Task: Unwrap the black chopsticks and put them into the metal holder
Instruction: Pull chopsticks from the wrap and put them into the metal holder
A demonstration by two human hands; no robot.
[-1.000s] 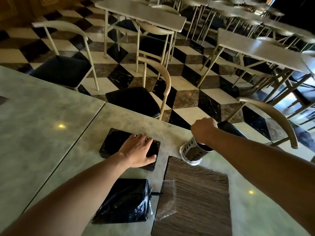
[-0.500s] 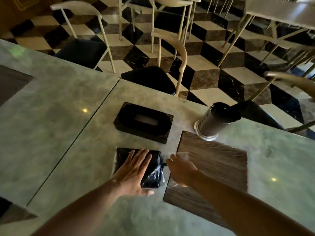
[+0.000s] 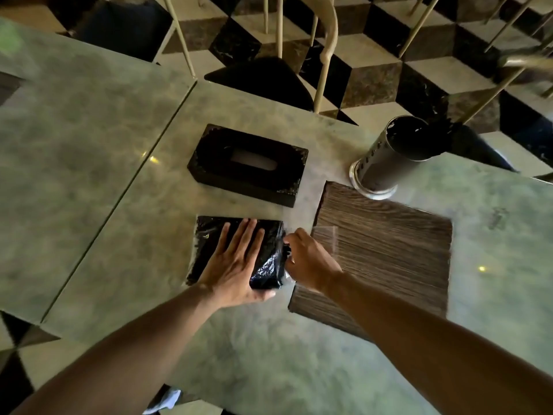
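Observation:
A shiny plastic-wrapped pack of black chopsticks (image 3: 209, 238) lies on the marble table in front of me. My left hand (image 3: 236, 262) rests flat on top of it, fingers spread, pressing it down. My right hand (image 3: 308, 262) is at the pack's right end, fingers pinched at the open mouth of the wrap where black stick tips poke out. The metal holder (image 3: 386, 163), a perforated steel cylinder, stands upright beyond the wooden mat at the far right, apart from both hands.
A black tissue box (image 3: 248, 166) sits just behind the pack. A dark wooden placemat (image 3: 386, 250) lies to the right, with a clear plastic flap (image 3: 326, 238) on its near-left corner. A seam divides two tabletops (image 3: 89, 145). Chairs stand past the far edge.
My left hand left the tissue box and came down flat on the pack. My right hand left the holder and reached the pack's right end, closing on the tips. The view tilted downward.

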